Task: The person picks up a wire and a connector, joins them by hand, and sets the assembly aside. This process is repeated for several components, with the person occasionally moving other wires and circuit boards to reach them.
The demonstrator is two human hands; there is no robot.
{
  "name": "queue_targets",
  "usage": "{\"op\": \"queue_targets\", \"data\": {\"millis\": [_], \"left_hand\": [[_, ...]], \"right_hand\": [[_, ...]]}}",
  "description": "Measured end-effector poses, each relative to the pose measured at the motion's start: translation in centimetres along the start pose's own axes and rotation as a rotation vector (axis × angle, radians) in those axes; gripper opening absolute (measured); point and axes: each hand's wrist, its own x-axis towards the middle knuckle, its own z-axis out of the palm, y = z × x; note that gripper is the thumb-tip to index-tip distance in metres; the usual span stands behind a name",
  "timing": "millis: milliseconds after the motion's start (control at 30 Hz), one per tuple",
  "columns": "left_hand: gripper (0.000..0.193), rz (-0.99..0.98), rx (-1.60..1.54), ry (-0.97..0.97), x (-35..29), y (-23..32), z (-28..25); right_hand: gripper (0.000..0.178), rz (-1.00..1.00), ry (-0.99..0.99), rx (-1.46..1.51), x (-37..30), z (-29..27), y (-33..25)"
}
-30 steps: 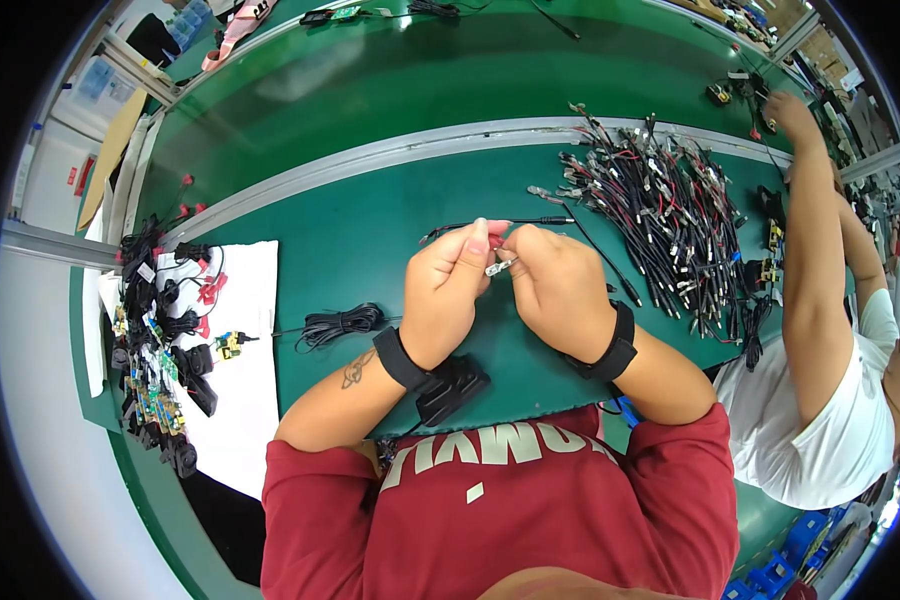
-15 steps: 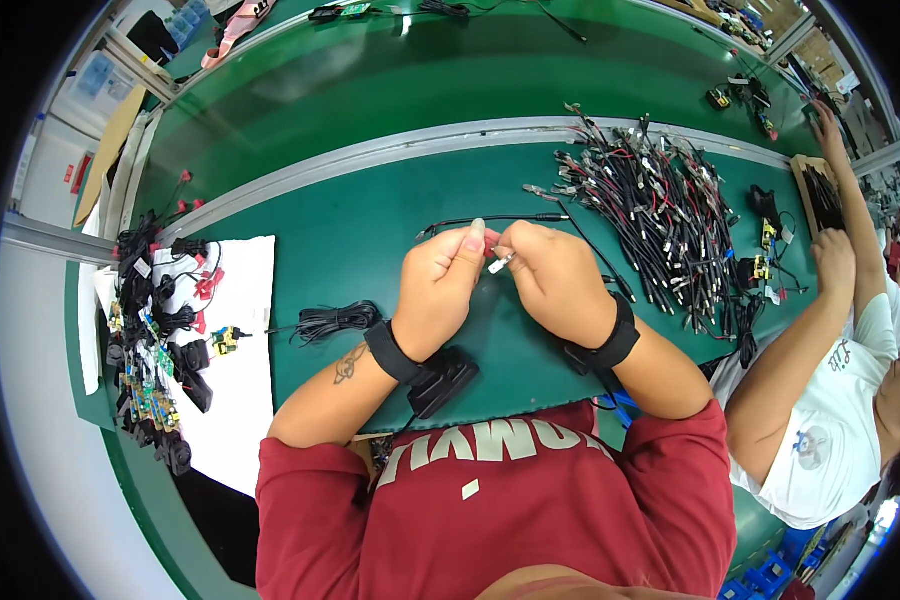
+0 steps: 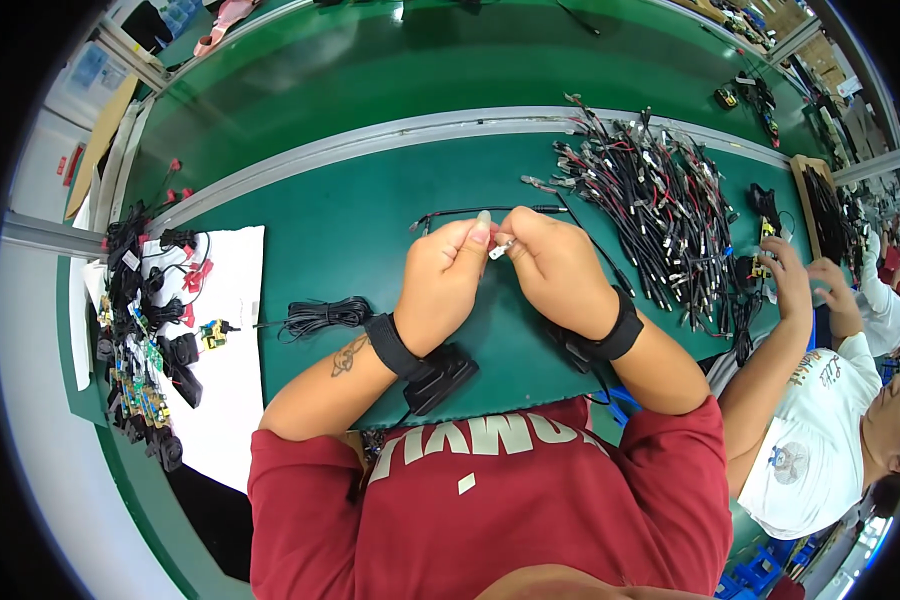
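The coil [image 3: 327,314] lies to the left of the left hand [image 3: 442,275]. The left hand is closed, thumb and fingers pinching a red piece [image 3: 494,238] at the tips. The connector [image 3: 499,251], small and pale, sits in the narrow gap between both hands, at the fingertips of the right hand [image 3: 558,270]. The right hand is curled, thumb and forefinger gripping the connector. The cable pile [image 3: 660,210] lies farther right. Compared with half a second ago, both hands retain their pose; a co-worker's raised hand [image 3: 790,280] is now beside the boards [image 3: 760,266].
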Motion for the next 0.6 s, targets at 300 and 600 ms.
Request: {"op": "queue_targets", "data": {"millis": [300, 600], "left_hand": [[0.026, -0.094, -0.58, -0.033, 1.4, 1.1, -1.3], [0.023, -0.169, -0.756, -0.196, 0.6, 1.1, -1.7]], "right_hand": [[0.004, 0.057, -0.06, 0.386, -0.4, -2.2, -0.7], [0.023, 0.263, -0.357, 0.904, -0.3, -3.2, -0.9]]}}
